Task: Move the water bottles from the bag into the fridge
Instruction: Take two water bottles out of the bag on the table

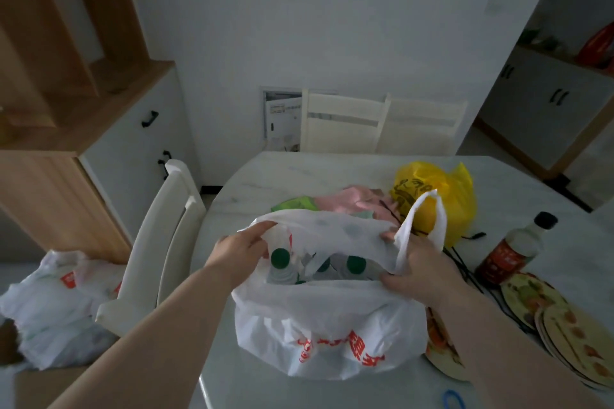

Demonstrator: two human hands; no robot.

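place: my home dining room
signs: table, white chairs at upper centre, wood cabinet upper left, plates lower right

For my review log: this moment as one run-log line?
left hand: grips rim of white plastic bag | right hand: grips rim beside handle | green-capped clear water bottles: inside bag | fridge: not in view
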